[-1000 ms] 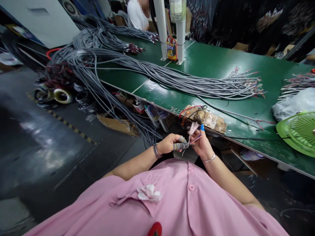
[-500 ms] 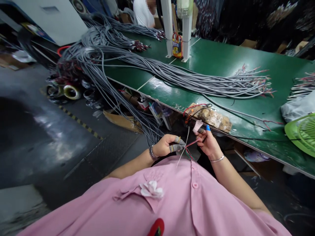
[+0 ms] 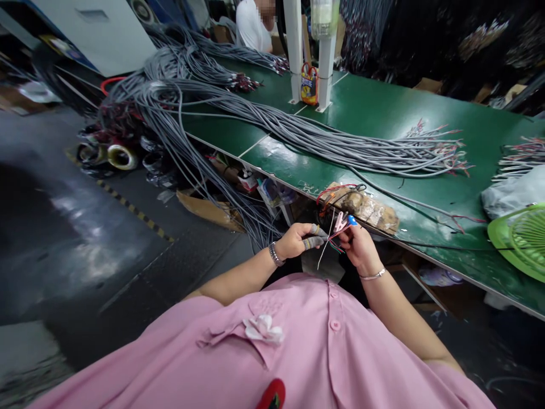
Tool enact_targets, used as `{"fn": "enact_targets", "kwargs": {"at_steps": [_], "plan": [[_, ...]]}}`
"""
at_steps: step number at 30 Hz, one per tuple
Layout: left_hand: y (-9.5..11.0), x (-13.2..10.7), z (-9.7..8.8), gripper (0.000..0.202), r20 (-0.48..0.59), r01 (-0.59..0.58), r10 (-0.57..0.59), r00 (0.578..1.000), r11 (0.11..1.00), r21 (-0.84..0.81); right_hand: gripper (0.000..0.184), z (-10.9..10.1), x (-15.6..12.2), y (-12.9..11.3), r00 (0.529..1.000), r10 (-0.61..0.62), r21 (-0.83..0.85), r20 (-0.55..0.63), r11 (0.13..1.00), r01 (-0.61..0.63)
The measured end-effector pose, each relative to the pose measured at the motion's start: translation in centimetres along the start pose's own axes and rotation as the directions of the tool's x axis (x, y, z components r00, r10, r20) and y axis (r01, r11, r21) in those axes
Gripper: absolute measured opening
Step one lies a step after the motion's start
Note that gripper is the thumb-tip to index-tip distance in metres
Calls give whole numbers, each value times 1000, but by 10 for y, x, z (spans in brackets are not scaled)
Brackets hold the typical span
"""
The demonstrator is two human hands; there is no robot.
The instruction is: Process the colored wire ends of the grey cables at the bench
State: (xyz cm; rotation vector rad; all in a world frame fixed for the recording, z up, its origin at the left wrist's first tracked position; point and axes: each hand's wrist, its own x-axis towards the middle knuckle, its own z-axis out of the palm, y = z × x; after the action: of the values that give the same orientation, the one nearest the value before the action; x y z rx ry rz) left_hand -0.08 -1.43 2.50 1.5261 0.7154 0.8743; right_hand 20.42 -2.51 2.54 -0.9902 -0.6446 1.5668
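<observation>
The left hand (image 3: 293, 242) wears grey cloth finger covers (image 3: 313, 242) with yellow bands. It pinches a small bunch of thin red, white and green wires (image 3: 338, 232). The right hand (image 3: 360, 247) has a bright blue cap (image 3: 352, 220) on one finger, and it pinches the red part of the bunch. So the wires are between the two hands, in front of the buttoned pink shirt (image 3: 298, 363) and close to the near edge of the shiny green worktop (image 3: 378, 108). One white wire hangs down below the fingers.

A pale pink clip (image 3: 340, 222) is just beside the right hand; I cannot tell if they touch. Behind it, a lumpy brown block (image 3: 361, 208) with shiny clear tape sits at the worktop's edge.

Lots of long grey cables (image 3: 310, 139) lie across the worktop, with messy red and white ends on the right. A round green plastic fan (image 3: 522, 238) is far to the right, near a cloudy plastic bag (image 3: 513, 193).
</observation>
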Motion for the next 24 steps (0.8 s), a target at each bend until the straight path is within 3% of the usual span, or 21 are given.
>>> {"fn": "enact_targets", "kwargs": {"at_steps": [2,4,10,17,20,24], "plan": [[-2,4,1,37,-12,15,-15,1000,1000,-7,39,-1,-1,5,988,-133,-63,-75,990,129],[-5,8,2,37,-21,29,-29,999,999,-14,39,-1,0,9,977,-186,-90,-103,980,177],[-14,13,5,34,23,6,-5,1000,999,-33,39,3,10,15,997,82,119,-8,990,-81],[-19,16,11,32,43,18,-18,999,1000,-5,39,11,14,13,996,43,174,-83,984,-28],[-17,13,11,36,38,33,-31,999,999,-41,37,11,10,15,991,85,208,-106,976,-62],[-11,0,7,40,118,1,1,993,1000,-22,42,1,3,18,986,151,283,-74,951,-124]]}}
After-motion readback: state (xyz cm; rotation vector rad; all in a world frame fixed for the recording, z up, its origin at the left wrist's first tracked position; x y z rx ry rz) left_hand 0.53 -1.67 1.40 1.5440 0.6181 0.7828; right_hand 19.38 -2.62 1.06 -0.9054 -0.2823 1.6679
